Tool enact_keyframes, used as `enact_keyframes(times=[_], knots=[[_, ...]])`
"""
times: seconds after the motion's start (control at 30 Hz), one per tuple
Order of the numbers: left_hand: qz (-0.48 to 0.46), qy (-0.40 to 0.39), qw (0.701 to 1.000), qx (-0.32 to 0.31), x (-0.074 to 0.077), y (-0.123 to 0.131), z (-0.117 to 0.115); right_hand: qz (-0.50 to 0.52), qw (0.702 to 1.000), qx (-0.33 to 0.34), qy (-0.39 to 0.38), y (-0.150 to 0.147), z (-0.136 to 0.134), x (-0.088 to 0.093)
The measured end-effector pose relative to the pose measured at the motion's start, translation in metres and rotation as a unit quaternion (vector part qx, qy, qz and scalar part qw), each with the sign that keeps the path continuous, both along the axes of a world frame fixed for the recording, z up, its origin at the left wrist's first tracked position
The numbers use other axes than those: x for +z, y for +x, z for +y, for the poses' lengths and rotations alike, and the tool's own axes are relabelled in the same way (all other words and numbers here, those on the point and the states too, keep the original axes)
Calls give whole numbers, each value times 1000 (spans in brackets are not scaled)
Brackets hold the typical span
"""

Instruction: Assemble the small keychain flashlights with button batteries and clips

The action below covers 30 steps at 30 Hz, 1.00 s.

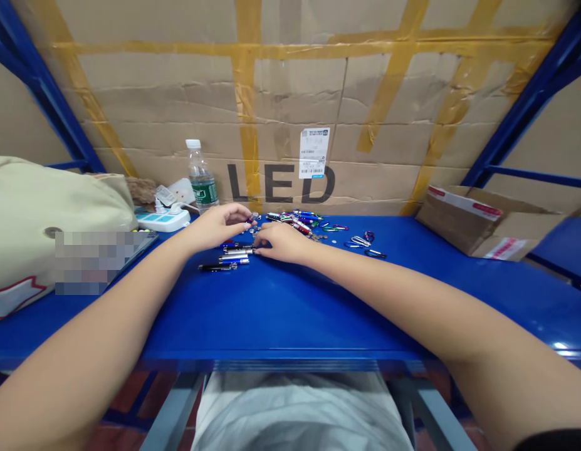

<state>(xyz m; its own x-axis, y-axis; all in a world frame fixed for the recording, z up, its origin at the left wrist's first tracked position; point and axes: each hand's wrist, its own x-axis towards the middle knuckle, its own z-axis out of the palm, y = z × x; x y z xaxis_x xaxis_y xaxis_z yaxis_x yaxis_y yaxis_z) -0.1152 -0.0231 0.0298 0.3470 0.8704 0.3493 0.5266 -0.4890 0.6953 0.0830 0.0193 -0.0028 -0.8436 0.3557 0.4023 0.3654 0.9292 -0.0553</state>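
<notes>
My left hand reaches over the back of a row of small pen-shaped metal torches, its fingers curled close together. Small shiny metal bits show at its fingertips; whatever it grips is too small to make out. My right hand rests at the right end of that row, thumb and fingers pinched by the torch ends, and what they hold is hidden. Silver, blue and black torches lie side by side, with a black one nearest me. Beyond my right hand sits a pile of coloured torches.
Coloured carabiners and small round cells lie to the right on the blue table. An open cardboard box stands far right. A water bottle, power strip and pale bag are left. Taped cardboard backs the table.
</notes>
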Motion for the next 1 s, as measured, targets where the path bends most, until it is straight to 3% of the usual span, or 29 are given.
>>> enact_keyframes(times=[0.2, 0.37, 0.6, 0.77, 1.0], knots=[[9, -9, 1000, -6, -2, 1, -2, -4, 1000, -16, -5, 8, -4, -1], [40, -35, 998, -33, -5, 15, -9, 32, 999, -18, -9, 56, -27, 6], [104, -45, 987, -114, -10, 60, -27, 215, 974, -33, -61, 116, -63, 7], [80, -61, 985, -140, -14, 80, -36, 272, 958, -29, -82, 118, -67, 9], [51, -77, 985, -145, -13, 81, -40, 269, 959, -19, -83, 115, -68, 7]])
